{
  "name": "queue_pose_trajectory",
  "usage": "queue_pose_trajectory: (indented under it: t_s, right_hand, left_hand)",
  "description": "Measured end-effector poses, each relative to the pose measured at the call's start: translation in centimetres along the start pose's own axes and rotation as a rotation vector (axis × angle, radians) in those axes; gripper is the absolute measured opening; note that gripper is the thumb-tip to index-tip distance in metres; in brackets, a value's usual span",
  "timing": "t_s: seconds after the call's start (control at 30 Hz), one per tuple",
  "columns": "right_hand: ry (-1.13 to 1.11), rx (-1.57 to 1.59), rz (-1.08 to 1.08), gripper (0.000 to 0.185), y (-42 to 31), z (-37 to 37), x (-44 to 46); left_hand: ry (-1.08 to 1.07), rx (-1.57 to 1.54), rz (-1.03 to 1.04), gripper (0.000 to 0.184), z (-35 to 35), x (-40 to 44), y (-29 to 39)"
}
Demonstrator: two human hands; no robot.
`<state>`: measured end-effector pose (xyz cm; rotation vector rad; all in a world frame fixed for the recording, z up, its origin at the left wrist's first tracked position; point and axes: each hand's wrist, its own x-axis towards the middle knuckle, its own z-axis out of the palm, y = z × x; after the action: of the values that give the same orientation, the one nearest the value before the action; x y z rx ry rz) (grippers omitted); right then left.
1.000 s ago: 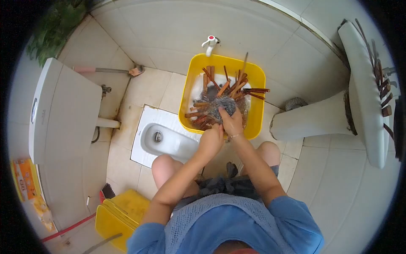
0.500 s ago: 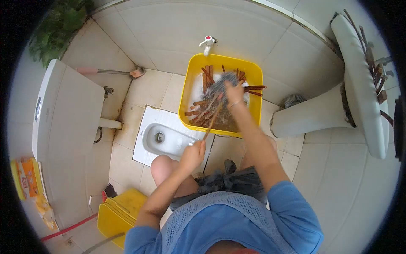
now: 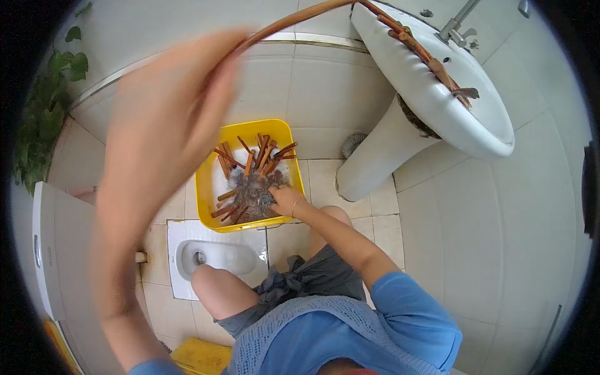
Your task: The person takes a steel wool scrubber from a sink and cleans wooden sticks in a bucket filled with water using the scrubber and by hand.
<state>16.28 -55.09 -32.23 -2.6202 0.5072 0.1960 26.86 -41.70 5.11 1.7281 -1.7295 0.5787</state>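
Pinches a slender, curved brown stick (image 3: 294, 24) in the blurred, raised left hand (image 3: 172, 119). Dips the right hand (image 3: 285, 201) to a wiry-looking grey mass (image 3: 250, 192) among stubby, woody pieces (image 3: 251, 161) inside the round-cornered yellow tub (image 3: 203, 200); cannot tell whether spread or pinching. Shows rough sticks (image 3: 431, 61) along the glossy white sink (image 3: 494, 136).

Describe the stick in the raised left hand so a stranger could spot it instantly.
Start at the white washbasin, upper right. Look left along the picture's top edge to the blurred, raised left hand; the brown stick runs from its grip toward the washbasin. Unlike the sticks in the yellow tub or on the washbasin, it is hand-held.
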Motion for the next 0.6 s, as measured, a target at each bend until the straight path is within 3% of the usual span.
queue_pose_trajectory:
  t_s: [0.07,0.2,0.4,0.43,0.57,0.6]
  right_hand:
    - [-0.063,0.009,0.031,0.043,-0.8,-0.4,-0.5]
    - [-0.005,-0.029,0.052,0.043,-0.9,0.4,-0.8]
    - [0.066,-0.057,0.067,0.042,-2.0,-0.3,-1.4]
    - [0.095,-0.063,0.086,0.042,-2.0,-0.3,-1.3]
    - [0.123,-0.046,0.105,0.042,-2.1,-0.4,-1.1]
    - [0.135,-0.038,0.088,0.043,-2.1,-0.4,-1.2]
  left_hand:
    - [0.075,-0.061,0.132,0.024,2.5,6.2,1.9]
    - [-0.360,0.255,0.634,0.016,2.0,11.6,4.2]
    - [0.113,-0.205,0.072,0.023,10.0,-0.8,-1.5]
    - [0.021,-0.271,-0.155,0.023,12.4,-5.2,-3.8]
    - [-1.094,0.047,-0.686,0.035,22.3,-24.0,-11.5]
    - [-1.133,0.044,-0.717,0.035,23.3,-26.7,-11.1]
